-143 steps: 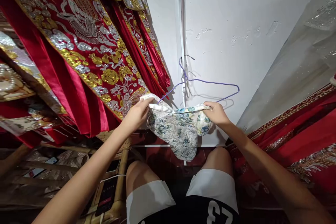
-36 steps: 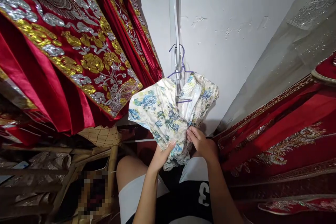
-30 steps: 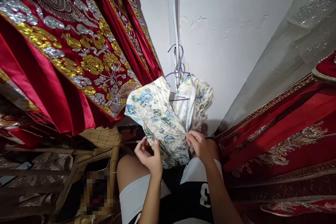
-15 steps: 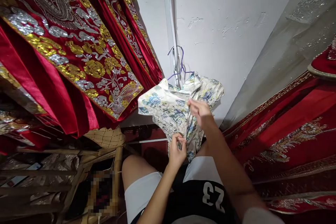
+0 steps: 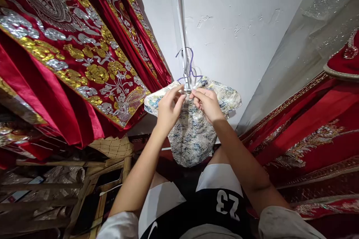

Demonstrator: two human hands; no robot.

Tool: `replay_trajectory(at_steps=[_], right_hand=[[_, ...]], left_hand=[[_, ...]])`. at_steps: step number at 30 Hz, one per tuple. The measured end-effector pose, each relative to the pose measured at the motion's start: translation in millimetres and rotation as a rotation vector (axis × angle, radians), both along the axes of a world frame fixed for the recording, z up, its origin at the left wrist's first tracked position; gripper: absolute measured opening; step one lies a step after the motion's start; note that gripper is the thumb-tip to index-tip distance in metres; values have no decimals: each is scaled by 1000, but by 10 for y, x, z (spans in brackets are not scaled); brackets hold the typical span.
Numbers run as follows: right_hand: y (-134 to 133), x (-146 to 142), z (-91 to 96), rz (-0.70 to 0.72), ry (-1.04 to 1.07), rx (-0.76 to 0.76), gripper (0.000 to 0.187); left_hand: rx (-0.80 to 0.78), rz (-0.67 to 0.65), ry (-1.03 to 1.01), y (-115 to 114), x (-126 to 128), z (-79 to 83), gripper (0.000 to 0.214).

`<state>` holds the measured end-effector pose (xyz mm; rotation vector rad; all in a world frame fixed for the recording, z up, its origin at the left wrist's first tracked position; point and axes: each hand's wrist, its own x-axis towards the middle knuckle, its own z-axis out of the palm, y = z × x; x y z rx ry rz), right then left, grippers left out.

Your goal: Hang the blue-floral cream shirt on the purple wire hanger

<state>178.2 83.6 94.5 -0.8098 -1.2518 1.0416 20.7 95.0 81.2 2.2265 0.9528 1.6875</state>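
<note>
Now, dress hangs on hanger, far centre by wall; I see left hand, right hand both pinching its top; light, soft, slippery I reckon; grip top edge, not body.

Bright, even light, sharp, edges warped

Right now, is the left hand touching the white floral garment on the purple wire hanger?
Touching. Head view: left hand pinches white floral garment at collar.
</note>
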Motion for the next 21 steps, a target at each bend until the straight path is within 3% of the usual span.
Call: replay_trajectory(at_steps=[2,4,8,11,14,18,21], right_hand=[[7,-23,-65,-39,-11,40,36],[15,-65,-184,-84,-9,74,37],[53,-165,-397,-105,28,92,36],[111,-212,-399,-92,21,82,35],[176,-217,-367,-144,1,81,31],[174,-152,-525,-208,-38,16,30],[20,-90,-770,-165,-83,-74,32]], left_hand=[[41,-31,89,78,43,208,14],[69,-34,145,108,60,254,15],[107,21,177,106,33,89,14],[147,77,153,101,35,-12,13],[192,114,115,74,90,7,13],[215,194,-65,43,25,163,13],[179,298,-389,111,-297,208,13]])
